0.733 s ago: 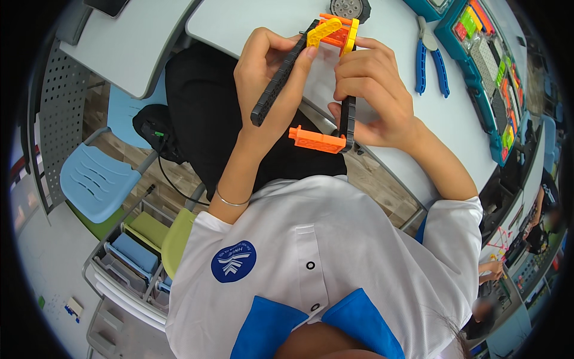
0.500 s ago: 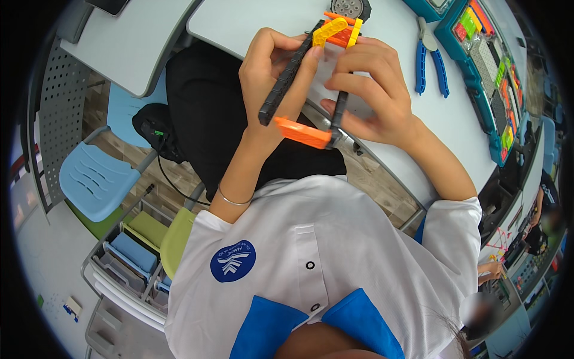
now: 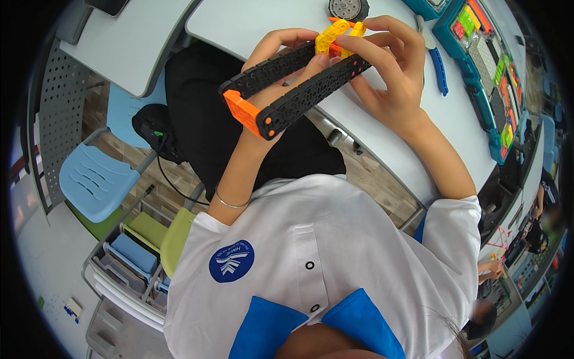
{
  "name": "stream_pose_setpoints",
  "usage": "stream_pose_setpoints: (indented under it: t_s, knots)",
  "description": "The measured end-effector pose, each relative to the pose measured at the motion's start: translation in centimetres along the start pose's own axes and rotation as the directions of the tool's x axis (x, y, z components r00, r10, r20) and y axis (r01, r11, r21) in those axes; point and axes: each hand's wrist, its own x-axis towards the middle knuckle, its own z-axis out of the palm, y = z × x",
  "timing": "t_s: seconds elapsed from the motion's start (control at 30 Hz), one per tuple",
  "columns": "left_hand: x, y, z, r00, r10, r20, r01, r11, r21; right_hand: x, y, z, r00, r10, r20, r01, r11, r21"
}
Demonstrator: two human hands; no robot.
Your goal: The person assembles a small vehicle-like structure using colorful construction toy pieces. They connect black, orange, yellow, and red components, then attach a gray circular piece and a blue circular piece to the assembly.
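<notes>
1. Room: white table (image 3: 460, 122) beneath and beyond the plastic frame; second white table (image 3: 140, 45) off to the frame's left, dark flat thing (image 3: 110, 5) at its far edge. Blue chair (image 3: 98, 182) left of the frame, nearer the wearer.
2. Plastic frame (image 3: 320, 90): in the air, tilted, far end over the table, near end over the wearer's lap. Two long black beams, orange crosspiece (image 3: 242, 113) joining them at the near end, yellow angled pieces (image 3: 329, 37) at the far end with orange between.
3. Left hand (image 3: 266, 51): closed around the frame's left beam toward the far end, thumb tip by the yellow. Part of the palm sits behind the beam.
4. Right hand (image 3: 394, 78): half open, fingers bent and spread, fingertips pinching at the frame's far end. Thumb tip hidden behind the right beam; can't tell its contact.
5. Teal case (image 3: 496, 149): open, well right of the frame. Holds red, green, orange and black parts, plus grey perforated plates (image 3: 483, 63). Second teal container (image 3: 426, 7) beyond it, contents cut off.
6. Blue-handled pliers (image 3: 440, 72): right of the frame, partly behind the right hand. Wheel (image 3: 347, 7): just past the frame's far end.
</notes>
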Motion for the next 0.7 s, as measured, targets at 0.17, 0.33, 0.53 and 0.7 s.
stream_pose_setpoints:
  t_s: [0.17, 0.33, 0.53, 0.7]
  knots:
    - [-0.3, 1.1, 0.0, 0.993, -0.114, 0.013, 0.114, 0.992, -0.053, -0.5, -0.2, 0.1, 1.000, -0.003, 0.007, 0.002, 0.999, 0.042]
    - [-0.6, 0.6, -0.1, 0.999, -0.051, 0.002, 0.051, 0.998, -0.043, -0.3, -0.3, 0.5, 0.998, -0.054, -0.017, 0.055, 0.997, 0.046]
    - [-0.6, 0.6, -0.1, 0.992, -0.120, -0.030, 0.115, 0.987, -0.116, -0.1, -0.6, 0.2, 0.997, -0.072, 0.009, 0.072, 0.997, 0.003]
    - [-0.6, -0.1, -0.1, 0.991, -0.121, -0.058, 0.113, 0.987, -0.118, 0.5, -1.1, 0.1, 0.998, 0.042, 0.048, -0.050, 0.984, 0.171]
